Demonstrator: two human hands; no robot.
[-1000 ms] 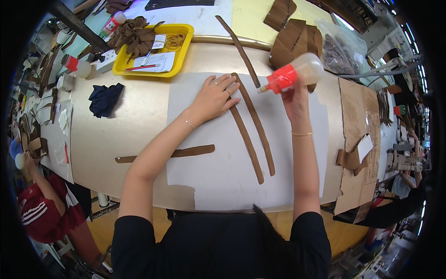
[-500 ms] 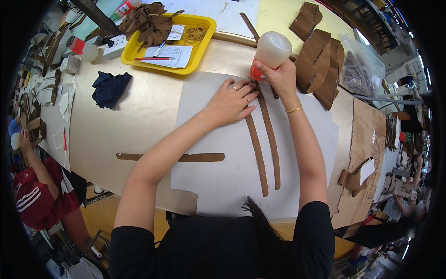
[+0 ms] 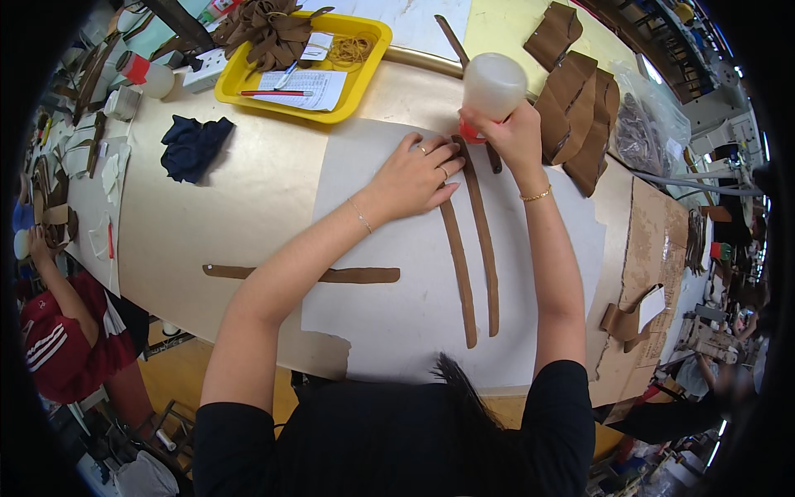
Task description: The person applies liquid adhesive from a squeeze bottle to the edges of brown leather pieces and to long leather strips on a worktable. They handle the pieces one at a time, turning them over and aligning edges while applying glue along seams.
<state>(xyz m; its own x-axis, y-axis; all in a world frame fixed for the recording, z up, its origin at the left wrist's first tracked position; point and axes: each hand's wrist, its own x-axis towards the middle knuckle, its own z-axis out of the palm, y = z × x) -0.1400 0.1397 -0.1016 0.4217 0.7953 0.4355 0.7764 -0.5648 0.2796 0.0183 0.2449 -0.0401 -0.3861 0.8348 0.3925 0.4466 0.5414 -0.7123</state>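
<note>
A workshop where pieces are cut and made up is suggested: narrow brown strips (image 3: 460, 277) are laid out on a broad surface (image 3: 248, 219), and cut brown pieces (image 3: 567, 108) are heaped at the far right. Bundled strips (image 3: 273, 40) are kept in a yellow tray (image 3: 368, 70). At the left, another cluttered surface (image 3: 89, 240) is worked at by a person in maroon (image 3: 62, 331).

The bottle (image 3: 494, 85) reaches my screen cloudy white with a red band (image 3: 472, 131), the strips (image 3: 460, 277) plain brown against a pale grey sheet (image 3: 397, 319), the surface (image 3: 257, 199) beneath muted gold. On the left I see a bright yellow tray (image 3: 331, 117) and a navy cloth (image 3: 193, 149); on the right, tan cardboard (image 3: 650, 273). A maroon top (image 3: 70, 340), farther left, carries white stripes (image 3: 47, 346)
</note>
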